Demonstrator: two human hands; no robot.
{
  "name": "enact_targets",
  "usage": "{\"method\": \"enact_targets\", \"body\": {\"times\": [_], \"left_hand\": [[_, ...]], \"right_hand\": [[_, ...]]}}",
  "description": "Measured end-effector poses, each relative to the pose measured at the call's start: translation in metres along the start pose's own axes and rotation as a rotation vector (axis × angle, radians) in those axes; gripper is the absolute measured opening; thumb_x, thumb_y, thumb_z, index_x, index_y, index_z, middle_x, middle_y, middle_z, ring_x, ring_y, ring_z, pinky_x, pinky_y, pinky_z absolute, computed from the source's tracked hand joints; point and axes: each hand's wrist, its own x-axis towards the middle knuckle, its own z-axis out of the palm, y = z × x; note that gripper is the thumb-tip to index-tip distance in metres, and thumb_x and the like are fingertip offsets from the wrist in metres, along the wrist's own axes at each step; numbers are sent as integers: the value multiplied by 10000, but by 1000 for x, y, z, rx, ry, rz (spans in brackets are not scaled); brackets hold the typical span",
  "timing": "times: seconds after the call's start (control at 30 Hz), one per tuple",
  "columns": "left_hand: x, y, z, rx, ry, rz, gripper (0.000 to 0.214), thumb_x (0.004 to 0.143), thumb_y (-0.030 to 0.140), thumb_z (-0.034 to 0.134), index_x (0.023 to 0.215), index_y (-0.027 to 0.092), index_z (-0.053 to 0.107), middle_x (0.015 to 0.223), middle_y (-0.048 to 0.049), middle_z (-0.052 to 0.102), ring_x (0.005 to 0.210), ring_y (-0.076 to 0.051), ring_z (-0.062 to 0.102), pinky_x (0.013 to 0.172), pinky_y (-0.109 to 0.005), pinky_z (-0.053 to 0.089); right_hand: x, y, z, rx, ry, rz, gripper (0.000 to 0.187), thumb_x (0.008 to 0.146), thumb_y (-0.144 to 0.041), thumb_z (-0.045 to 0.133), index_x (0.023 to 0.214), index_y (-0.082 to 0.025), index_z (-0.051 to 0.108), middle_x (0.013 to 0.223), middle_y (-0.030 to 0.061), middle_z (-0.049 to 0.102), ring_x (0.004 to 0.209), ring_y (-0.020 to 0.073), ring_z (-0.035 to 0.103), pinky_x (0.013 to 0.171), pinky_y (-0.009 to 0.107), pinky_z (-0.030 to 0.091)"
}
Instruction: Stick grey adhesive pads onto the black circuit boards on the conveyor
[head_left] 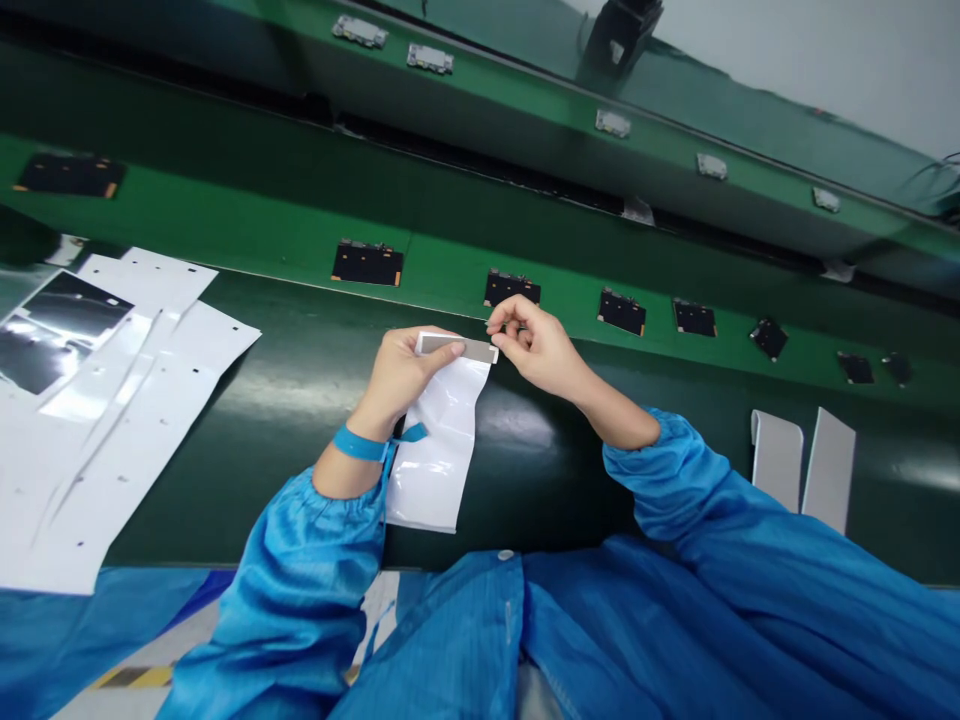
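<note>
The left hand [405,372] has its fingers clamped on 1 gray strip [450,348], thumb pressed on top of it. The strip lies across the far end of 1 glossy white sheet [439,450], just short of the bench's far edge, and 1 small pale tab [494,355] sits at its right end. The right hand [541,348] is curled beside that tab, thumb and index fingertips close together; I cannot tell whether they touch the tab or grip anything.

The sheet runs back toward the front edge of the dark green bench [547,470]. The left wrist carries 1 blue band [360,443], and 2 blue sleeves [315,570] cover the forearms.

At the bench's left end are white sheets [165,400], overlapping too much to count, with a corner past the front edge; 1 dark glossy piece [56,330] lies on them. Toward the right end, near the front edge, are 2 light gray plates [777,455].

Along the far edge, a green ledge [442,275] carries 8 black boards [367,264] in a row. Higher, an upper green shelf [517,95] holds 5 small gray-white parts [430,58].
</note>
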Motion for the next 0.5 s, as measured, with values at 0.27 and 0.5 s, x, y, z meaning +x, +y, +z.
{"method": "enact_targets", "body": {"times": [0.27,0.5], "left_hand": [[0,-4,2,1,-25,-8,343,649,436,942,828,160,846,777,-58,797,649,-182,664,581,-262,493],[-2,4,6,6,-44,-43,335,670,427,913,842,148,843,781,-57,801,672,-178,680,608,-253,502]], "right_hand": [[-2,-10,-1,-108,-93,-106,243,877,-139,566,1098,-235,533,868,-17,618,654,123,461,677,291,399],[25,14,-11,-2,92,-58,300,897,-242,623,1168,-253,494,869,-23,596,578,102,396,575,264,338]]}}
